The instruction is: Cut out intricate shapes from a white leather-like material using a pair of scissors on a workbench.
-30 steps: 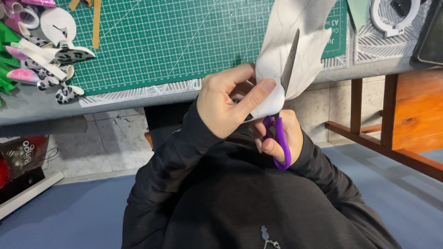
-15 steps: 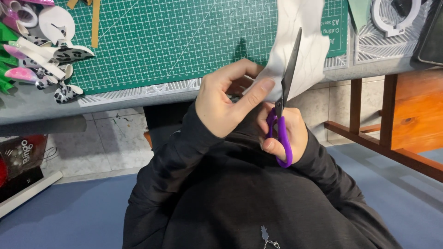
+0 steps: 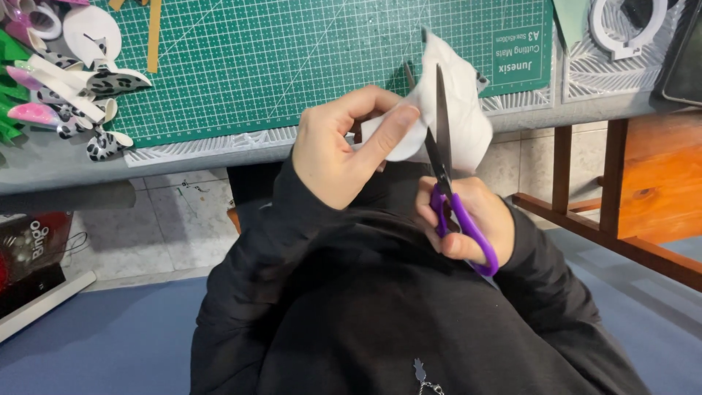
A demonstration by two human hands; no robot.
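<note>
The left hand (image 3: 333, 150) pinches a white fabric piece (image 3: 457, 110) between thumb and fingers, holding it just over the counter (image 3: 66, 164) edge and the green cutting mat (image 3: 292, 58). The right hand (image 3: 468, 219) grips purple-handled scissors (image 3: 446, 175), blades upright and nearly closed against the fabric. A second ago the piece hung longer and higher, past the mat's top; now it sits lower and looks smaller and rounder, and the blades have come up beside it. Patterned bows (image 3: 66, 88) lie at the counter's left.
</note>
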